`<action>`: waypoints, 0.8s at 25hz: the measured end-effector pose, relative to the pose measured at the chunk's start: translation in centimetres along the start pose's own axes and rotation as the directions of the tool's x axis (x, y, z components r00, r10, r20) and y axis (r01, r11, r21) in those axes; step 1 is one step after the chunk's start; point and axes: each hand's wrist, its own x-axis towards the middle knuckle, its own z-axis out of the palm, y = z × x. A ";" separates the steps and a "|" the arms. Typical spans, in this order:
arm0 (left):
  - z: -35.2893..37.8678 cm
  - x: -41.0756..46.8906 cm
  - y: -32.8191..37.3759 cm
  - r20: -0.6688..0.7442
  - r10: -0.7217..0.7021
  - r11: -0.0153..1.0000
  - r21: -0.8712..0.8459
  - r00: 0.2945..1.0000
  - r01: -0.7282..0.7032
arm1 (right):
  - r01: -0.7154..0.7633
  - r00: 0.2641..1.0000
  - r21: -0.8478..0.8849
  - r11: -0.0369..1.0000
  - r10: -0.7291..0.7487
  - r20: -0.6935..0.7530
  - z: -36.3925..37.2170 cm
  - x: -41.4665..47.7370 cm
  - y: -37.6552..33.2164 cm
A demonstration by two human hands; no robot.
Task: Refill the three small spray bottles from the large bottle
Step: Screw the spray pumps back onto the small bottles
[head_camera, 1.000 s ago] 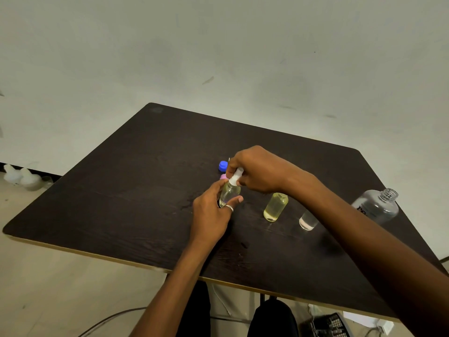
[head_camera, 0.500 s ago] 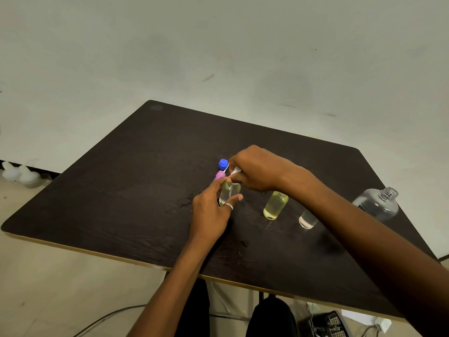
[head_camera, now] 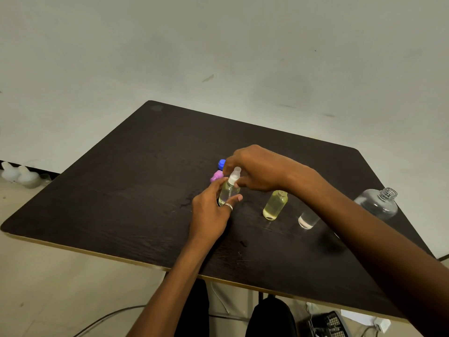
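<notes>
L hand [head_camera: 211, 215] grips small clear spray bottle [head_camera: 228, 192] w/ yellowish liquid on dark worktop [head_camera: 116, 195] to steady it; R hand [head_camera: 256, 170] pinches its white spray cap [head_camera: 234, 173], prob. screwing on. Large clear bottle [head_camera: 379, 203] uncapped, far right.

Left half of the table [head_camera: 121, 190] is bare, with open approach from the left and far edges. Centre is jammed: left hand [head_camera: 211, 215] and right hand [head_camera: 257, 169] both grip the held spray bottle [head_camera: 228, 190], with blue cap [head_camera: 221, 164] and pink cap [head_camera: 216, 176] just behind. Right forearm [head_camera: 340, 215] crosses over the clear small bottle [head_camera: 308, 218]. There is a narrow gap to the yellow small bottle [head_camera: 275, 205]. Large bottle [head_camera: 379, 203] stands near the right edge.
</notes>
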 end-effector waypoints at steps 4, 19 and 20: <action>0.0 0.0 0.1 0.004 0.000 1.000 -0.016 1.000 0.000 | 0.012 0.999 0.004 1.000 -0.012 -0.030 0.2 0.3 0.2; 0.0 0.0 0.0 0.001 0.011 1.000 0.007 1.000 -0.011 | -0.011 0.999 -0.008 1.000 0.011 -0.043 0.5 -0.1 0.0; -0.1 0.0 0.0 0.001 0.007 1.000 0.006 1.000 -0.007 | 0.015 1.000 0.000 1.000 -0.015 -0.022 0.3 -0.1 0.1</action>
